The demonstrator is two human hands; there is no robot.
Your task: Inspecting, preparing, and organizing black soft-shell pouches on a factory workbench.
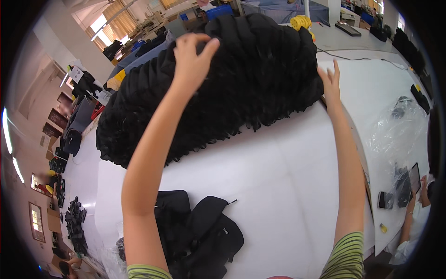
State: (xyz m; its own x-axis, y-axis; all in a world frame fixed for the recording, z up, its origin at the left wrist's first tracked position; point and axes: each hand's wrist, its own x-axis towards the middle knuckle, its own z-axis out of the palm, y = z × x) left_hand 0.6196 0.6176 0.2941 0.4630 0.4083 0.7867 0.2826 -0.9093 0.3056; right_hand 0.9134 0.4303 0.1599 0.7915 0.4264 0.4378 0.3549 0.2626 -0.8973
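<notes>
The black pile [251, 79] is lying across the table [288, 172] from 9 through 12 to 2 o'clock, its looped lower edge facing the person. At 11 o'clock the left hand [188, 65] is showing in front of it, thumb and fingers curving apart (whether they are touching the cloth, I cannot tell). At 2 o'clock the right hand [331, 83] is standing just beside the pile's right end, fingers parted and pointing up; contact is likewise unclear. The table's right edge is running down beside the right forearm. White surface is stretching at 4 and 5 o'clock, leaving room between the forearms, while black pieces [209, 237] are lying toward 6 and 7 o'clock, partly behind the left forearm.
</notes>
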